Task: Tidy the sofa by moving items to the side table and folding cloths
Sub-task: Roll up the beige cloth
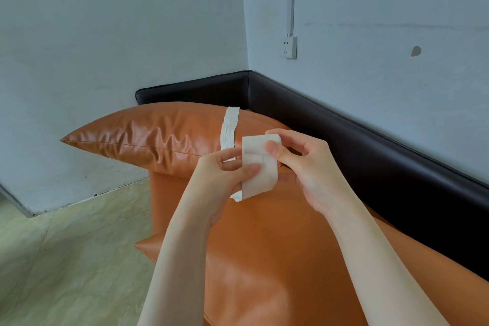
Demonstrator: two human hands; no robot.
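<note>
A small white folded cloth is held upright above the orange sofa seat. My left hand pinches its lower left edge between thumb and fingers. My right hand pinches its upper right corner with the thumb on the front. A second white cloth, folded into a long narrow strip, lies draped over the orange leather cushion just behind my hands.
The sofa has a black back and arm running along the white walls into the corner. A wall socket sits above it. Pale tiled floor lies to the left. No side table is in view.
</note>
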